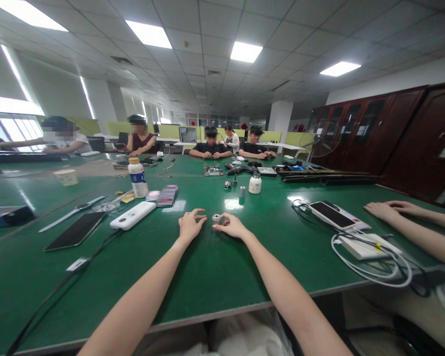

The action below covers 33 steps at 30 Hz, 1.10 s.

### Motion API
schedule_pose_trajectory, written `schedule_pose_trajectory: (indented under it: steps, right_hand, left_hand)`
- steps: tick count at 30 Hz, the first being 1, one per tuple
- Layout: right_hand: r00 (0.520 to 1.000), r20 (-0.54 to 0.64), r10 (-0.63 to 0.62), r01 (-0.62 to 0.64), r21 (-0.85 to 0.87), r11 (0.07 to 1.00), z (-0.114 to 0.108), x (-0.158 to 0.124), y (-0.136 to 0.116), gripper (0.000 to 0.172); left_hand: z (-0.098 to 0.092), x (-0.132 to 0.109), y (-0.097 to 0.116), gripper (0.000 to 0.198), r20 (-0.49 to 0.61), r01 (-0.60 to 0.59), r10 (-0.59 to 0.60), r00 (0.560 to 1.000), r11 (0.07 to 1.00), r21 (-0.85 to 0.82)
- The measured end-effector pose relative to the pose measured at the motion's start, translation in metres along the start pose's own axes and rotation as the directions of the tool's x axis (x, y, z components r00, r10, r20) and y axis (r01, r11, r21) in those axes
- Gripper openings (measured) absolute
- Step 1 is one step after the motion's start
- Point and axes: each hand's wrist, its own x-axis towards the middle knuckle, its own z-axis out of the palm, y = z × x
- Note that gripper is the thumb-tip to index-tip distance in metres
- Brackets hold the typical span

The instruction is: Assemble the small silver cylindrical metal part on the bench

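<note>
A small silvery metal cylinder (216, 218) with holes in its round top stands on the green table (193, 287). My right hand (233, 226) pinches it from the right, with the thumb low and the index finger near the top. To its left, my left hand (191, 224) is open and holds nothing, its fingers curved and apart, a short gap from the cylinder. Beyond my hands stand a plain silvery cylinder (242, 192), a dark upright part (235, 180) and small metal pieces (227, 185). A white patterned jar (255, 184) is just right of them.
Left lie a white power bank (133, 215) with a cable, a dark tablet (75, 231) and a bottle (137, 179). Right are a phone (332, 214), a white box (369, 246) with looped cables, and another person's hands (383, 210). Several people sit across the table.
</note>
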Motion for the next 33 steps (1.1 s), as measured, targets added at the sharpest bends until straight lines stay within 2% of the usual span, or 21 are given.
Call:
schedule_pose_trajectory:
  steps: [5, 8, 11, 18, 23, 28, 33]
  right_hand:
    - [1.000, 0.005, -0.006, 0.006, 0.004, 1.000, 0.000, 0.000, 0.000, 0.044]
    - [1.000, 0.003, -0.021, 0.021, 0.013, 1.000, 0.001, 0.001, 0.002, 0.042]
    - [1.000, 0.001, -0.025, 0.025, 0.030, 0.999, 0.001, 0.003, 0.003, 0.043]
    - [1.000, 0.001, -0.008, 0.008, 0.012, 1.000, 0.001, 0.003, 0.003, 0.049]
    - [1.000, 0.002, -0.015, 0.015, -0.002, 1.000, 0.001, 0.003, 0.003, 0.047]
    - [1.000, 0.004, -0.008, 0.008, 0.013, 1.000, 0.000, 0.002, 0.001, 0.047]
    - [1.000, 0.004, -0.003, 0.003, 0.011, 1.000, 0.000, 0.001, 0.000, 0.047]
  left_hand:
    - [0.006, -0.002, 0.021, 0.026, -0.090, -0.124, 0.111, 0.990, 0.979, -0.163]
    - [0.014, -0.007, 0.031, 0.025, -0.085, -0.211, 0.196, 0.977, 0.944, -0.254]
    - [0.018, -0.012, 0.035, 0.026, -0.073, -0.241, 0.229, 0.971, 0.936, -0.257]
    - [0.016, -0.013, 0.034, 0.029, -0.144, -0.246, 0.216, 0.966, 0.940, -0.238]
    - [0.014, -0.010, 0.031, 0.027, -0.078, -0.237, 0.224, 0.971, 0.937, -0.255]
    - [0.014, -0.009, 0.029, 0.028, 0.015, -0.173, 0.193, 0.981, 0.911, -0.375]
    - [0.014, -0.008, 0.030, 0.029, 0.009, -0.137, 0.153, 0.988, 0.908, -0.395]
